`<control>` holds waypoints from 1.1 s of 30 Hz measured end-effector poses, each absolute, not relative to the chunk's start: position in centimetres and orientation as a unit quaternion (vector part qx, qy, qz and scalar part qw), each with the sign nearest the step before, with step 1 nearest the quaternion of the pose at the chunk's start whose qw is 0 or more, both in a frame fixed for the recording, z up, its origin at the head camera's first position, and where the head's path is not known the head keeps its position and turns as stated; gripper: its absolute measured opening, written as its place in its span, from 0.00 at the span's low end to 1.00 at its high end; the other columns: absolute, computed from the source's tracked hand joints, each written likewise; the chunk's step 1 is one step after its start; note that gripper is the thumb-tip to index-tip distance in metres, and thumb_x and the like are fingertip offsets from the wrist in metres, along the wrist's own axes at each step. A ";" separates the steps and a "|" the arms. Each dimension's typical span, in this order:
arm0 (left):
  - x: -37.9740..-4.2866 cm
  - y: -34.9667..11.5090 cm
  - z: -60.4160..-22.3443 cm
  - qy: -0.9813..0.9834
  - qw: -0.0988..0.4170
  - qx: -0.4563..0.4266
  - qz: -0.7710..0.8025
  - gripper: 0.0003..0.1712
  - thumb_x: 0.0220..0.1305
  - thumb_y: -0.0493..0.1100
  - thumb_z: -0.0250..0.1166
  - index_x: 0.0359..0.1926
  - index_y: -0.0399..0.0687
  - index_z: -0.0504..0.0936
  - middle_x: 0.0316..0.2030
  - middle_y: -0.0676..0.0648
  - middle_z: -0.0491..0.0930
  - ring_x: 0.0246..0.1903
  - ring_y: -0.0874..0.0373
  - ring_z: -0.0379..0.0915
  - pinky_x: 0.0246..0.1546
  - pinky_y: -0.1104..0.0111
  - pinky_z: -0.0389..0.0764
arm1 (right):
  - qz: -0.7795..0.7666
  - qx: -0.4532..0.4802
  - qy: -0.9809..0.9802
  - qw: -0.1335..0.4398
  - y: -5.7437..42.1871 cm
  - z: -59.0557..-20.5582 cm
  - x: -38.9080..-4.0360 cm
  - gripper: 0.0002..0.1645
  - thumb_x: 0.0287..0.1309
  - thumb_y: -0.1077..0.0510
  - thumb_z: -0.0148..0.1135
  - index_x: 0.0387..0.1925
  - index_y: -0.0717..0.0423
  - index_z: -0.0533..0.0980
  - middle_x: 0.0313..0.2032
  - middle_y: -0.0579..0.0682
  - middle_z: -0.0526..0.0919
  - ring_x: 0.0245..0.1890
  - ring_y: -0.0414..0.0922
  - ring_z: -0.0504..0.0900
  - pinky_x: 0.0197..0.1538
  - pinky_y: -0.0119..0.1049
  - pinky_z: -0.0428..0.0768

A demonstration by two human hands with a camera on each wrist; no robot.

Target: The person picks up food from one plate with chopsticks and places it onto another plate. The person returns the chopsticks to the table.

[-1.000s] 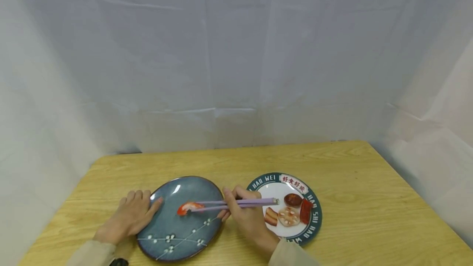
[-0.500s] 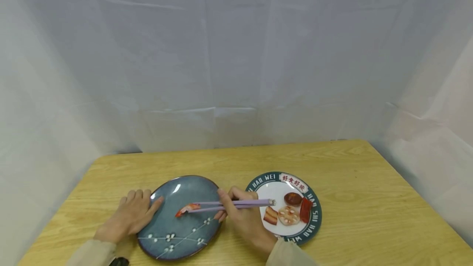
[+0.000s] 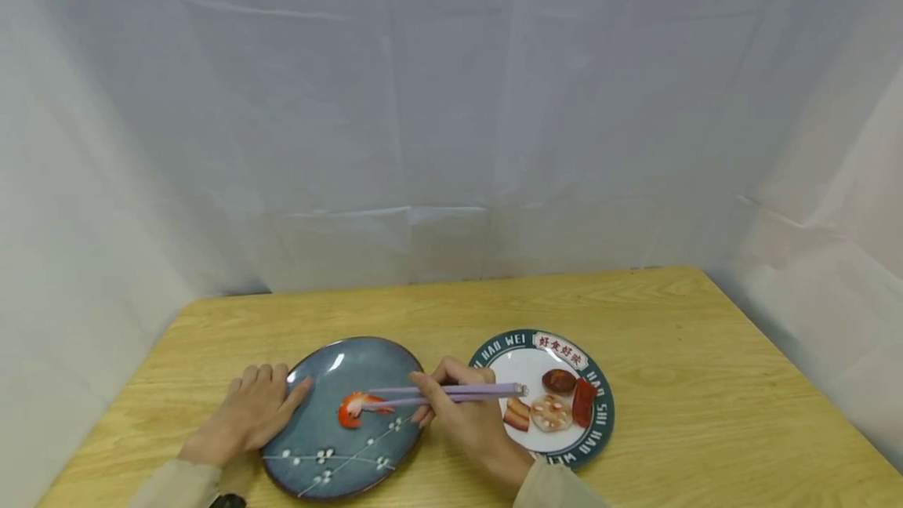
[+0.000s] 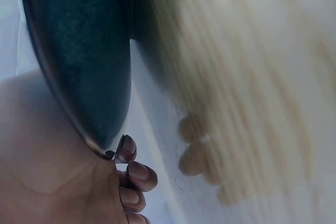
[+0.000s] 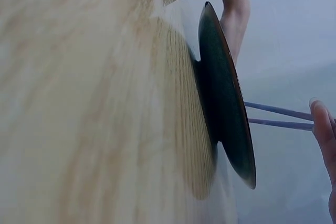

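In the head view, my right hand (image 3: 466, 414) holds a pair of lilac chopsticks (image 3: 480, 391), with thumb and fingers around their middle. Their tips overlap the tail half of an orange-red shrimp (image 3: 350, 409), curled in the middle of a blue-grey plate (image 3: 331, 371) with a white blossom pattern. My left hand (image 3: 247, 415) rests at this plate's left rim, thumb over the edge and the other fingers spread beside it. The left wrist view shows those fingertips (image 4: 139, 174) just outside the rim. In the right wrist view, the plate hides the shrimp and the chopstick tips.
Right of the blue-grey plate stands a white plate with a green lettered rim (image 3: 602, 414). It bears a brown oval piece (image 3: 559, 381), a red block (image 3: 583, 403), a lotus root slice (image 3: 550, 412) and a striped meat piece (image 3: 517, 414). A pale curtain (image 3: 451, 139) hangs behind the wooden table (image 3: 705, 382).
The shrimp looked narrow and tilted half a second ago; now its curled side faces up on the plate. My right hand and the chopsticks have shifted slightly left. The left hand has stayed put.
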State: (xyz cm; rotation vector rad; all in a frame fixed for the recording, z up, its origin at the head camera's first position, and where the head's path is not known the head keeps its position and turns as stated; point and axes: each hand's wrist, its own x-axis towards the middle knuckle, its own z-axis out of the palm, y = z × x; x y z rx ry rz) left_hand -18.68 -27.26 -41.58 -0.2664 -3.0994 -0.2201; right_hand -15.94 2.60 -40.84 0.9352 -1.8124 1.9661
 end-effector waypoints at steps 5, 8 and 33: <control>-18.7 -27.3 -41.8 -0.994 0.012 -0.086 -0.071 0.33 0.74 0.60 0.45 0.43 0.28 0.71 0.36 0.33 0.73 0.43 0.34 0.68 0.41 0.43 0.66 | 0.687 0.327 -0.631 0.152 2.7 -41.4 -16.2 0.12 0.62 0.69 0.59 0.23 0.65 0.71 0.18 0.61 0.81 0.14 0.46 0.82 0.15 0.40 0.77; -18.7 -27.4 -42.0 -0.994 0.014 -0.087 -0.071 0.33 0.73 0.60 0.45 0.42 0.28 0.71 0.36 0.33 0.73 0.42 0.34 0.68 0.40 0.43 0.66 | 0.686 0.330 -0.629 0.157 2.8 -41.6 -16.3 0.12 0.62 0.70 0.59 0.23 0.65 0.71 0.17 0.62 0.81 0.14 0.45 0.82 0.14 0.40 0.77; -18.8 -27.4 -41.8 -0.994 0.010 -0.088 -0.069 0.32 0.74 0.59 0.46 0.43 0.28 0.71 0.36 0.33 0.73 0.42 0.35 0.68 0.40 0.44 0.66 | 0.678 0.287 -0.661 0.148 4.2 -39.1 -15.2 0.11 0.60 0.71 0.60 0.22 0.67 0.72 0.19 0.63 0.81 0.15 0.51 0.82 0.18 0.39 0.79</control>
